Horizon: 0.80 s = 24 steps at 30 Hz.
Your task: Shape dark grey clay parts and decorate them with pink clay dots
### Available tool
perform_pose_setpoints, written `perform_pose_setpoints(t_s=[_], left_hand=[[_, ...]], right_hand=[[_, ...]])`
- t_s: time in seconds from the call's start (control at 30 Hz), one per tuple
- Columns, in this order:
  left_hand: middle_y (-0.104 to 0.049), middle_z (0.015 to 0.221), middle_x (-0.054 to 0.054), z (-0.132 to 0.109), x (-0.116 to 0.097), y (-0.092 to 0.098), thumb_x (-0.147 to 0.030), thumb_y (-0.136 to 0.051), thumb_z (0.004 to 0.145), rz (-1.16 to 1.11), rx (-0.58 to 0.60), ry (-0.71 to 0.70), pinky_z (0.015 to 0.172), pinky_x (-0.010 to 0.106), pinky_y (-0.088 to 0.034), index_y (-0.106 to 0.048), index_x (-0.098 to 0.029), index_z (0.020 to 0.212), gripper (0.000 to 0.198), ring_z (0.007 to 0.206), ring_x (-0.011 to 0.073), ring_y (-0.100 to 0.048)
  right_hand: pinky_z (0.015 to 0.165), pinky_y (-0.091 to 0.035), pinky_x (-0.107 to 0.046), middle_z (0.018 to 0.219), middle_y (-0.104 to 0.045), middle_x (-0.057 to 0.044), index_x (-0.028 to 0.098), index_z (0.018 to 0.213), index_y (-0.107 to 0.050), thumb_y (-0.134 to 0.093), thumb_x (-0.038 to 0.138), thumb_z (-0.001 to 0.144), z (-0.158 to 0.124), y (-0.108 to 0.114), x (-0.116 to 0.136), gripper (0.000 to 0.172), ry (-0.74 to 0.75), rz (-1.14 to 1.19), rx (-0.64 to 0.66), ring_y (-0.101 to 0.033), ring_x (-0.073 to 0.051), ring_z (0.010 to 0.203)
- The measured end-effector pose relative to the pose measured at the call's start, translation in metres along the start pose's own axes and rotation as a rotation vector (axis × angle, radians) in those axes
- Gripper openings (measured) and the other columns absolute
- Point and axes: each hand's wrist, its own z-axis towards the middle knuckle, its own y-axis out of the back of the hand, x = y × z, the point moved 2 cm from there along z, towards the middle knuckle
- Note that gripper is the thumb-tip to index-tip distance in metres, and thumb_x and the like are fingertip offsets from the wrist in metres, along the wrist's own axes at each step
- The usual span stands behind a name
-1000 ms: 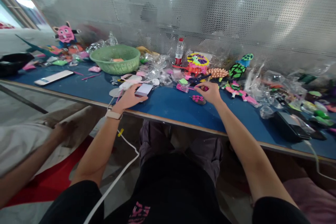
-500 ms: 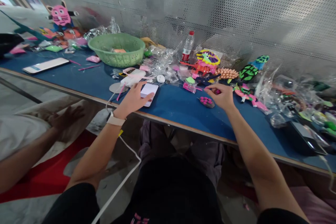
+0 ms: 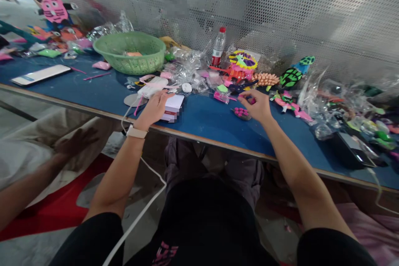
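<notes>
My left hand (image 3: pixel 155 109), with a pale watch band on its wrist, rests at the left edge of a phone (image 3: pixel 173 107) lying on the blue table. Its fingers are stretched out and its thumb lies near the lit screen. My right hand (image 3: pixel 256 104) is closed in a pinch around a small pink piece (image 3: pixel 252 100), above the table. Just below and left of that hand lies a small dark piece with several pink dots (image 3: pixel 241 113). A pink packet (image 3: pixel 221 97) and a green piece (image 3: pixel 222 88) are farther left.
A green basket (image 3: pixel 131 54), a bottle (image 3: pixel 219 46), colourful clay figures (image 3: pixel 291 77) and clear plastic wrappers line the back. Another phone (image 3: pixel 42 75) lies at the left, a black box (image 3: pixel 352 149) at the right. Another person's hand (image 3: pixel 76 141) is below the table edge at left.
The camera view has shifted slightly. My left hand has drawn back toward the phone's left edge, its thumb off the screen, and the screen shows different content. My right hand still pinches the pink piece.
</notes>
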Motion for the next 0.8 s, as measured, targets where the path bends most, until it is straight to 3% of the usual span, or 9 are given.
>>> perform_pose_setpoints(t_s=[0.07,0.27,0.5,0.8], left_hand=[[-0.069,0.174,0.013,0.0003,0.0022,-0.0009,-0.042,-0.031,0.12,0.012,0.001,-0.016,0.149,0.055,-0.034,-0.086,-0.021,0.146,0.063,0.17,0.0366,-0.056],[-0.075,0.166,0.012,0.0011,0.0057,-0.0022,-0.034,-0.04,0.114,0.023,-0.018,-0.044,0.149,0.057,-0.036,-0.088,-0.025,0.136,0.054,0.166,0.0363,-0.058],[-0.071,0.168,0.017,0.0012,0.005,0.0013,-0.03,-0.039,0.113,0.029,-0.021,-0.025,0.149,0.059,-0.035,-0.088,-0.021,0.13,0.053,0.168,0.0378,-0.056],[-0.067,0.173,0.012,0.0029,0.0066,0.0002,-0.031,-0.039,0.112,0.03,0.01,-0.009,0.148,0.055,-0.037,-0.087,-0.023,0.128,0.052,0.168,0.0353,-0.054]], right_hand=[[0.069,-0.054,-0.038,0.096,-0.085,-0.007,0.025,0.107,-0.088,-0.081,0.041,0.101,0.0009,-0.0003,0.0012,0.018,-0.013,0.01,0.005,-0.057,-0.018,0.066],[0.067,-0.051,-0.038,0.087,-0.08,-0.005,0.024,0.111,-0.087,-0.08,0.048,0.104,0.0018,-0.0001,0.0017,0.026,-0.031,0.018,0.029,-0.051,-0.017,0.061],[0.072,-0.054,-0.038,0.094,-0.084,-0.007,0.024,0.107,-0.087,-0.081,0.041,0.102,0.0037,-0.0008,0.0032,0.019,0.012,0.014,-0.007,-0.054,-0.018,0.065],[0.076,-0.056,-0.039,0.101,-0.086,-0.009,0.025,0.104,-0.087,-0.083,0.04,0.102,0.0046,-0.0017,0.0029,0.016,0.001,-0.006,-0.002,-0.061,-0.02,0.072]])
